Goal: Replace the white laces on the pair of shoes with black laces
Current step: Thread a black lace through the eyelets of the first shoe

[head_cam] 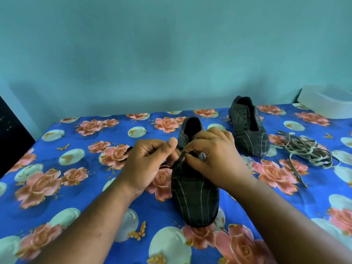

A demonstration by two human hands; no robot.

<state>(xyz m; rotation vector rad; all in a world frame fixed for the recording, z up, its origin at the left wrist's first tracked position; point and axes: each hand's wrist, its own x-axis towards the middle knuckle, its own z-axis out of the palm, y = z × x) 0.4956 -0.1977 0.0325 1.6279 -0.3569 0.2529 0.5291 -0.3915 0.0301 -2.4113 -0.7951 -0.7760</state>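
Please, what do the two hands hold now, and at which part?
Both hands pinch the black lace over the near shoe: the right hand near its end at the eyelets, the left hand farther along its length.

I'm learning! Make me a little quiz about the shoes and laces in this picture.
1. True or false: the far shoe has a lace threaded through it.
2. Where does the heap of pale old laces lie: A) inside the white tub, B) on the flowered cloth right of the far shoe, C) in the left hand?
3. Fill in: both hands work a ____ lace at the near shoe.

Key: 1 false, its eyelets look bare. 2 B. 3 black; the right hand pinches it.
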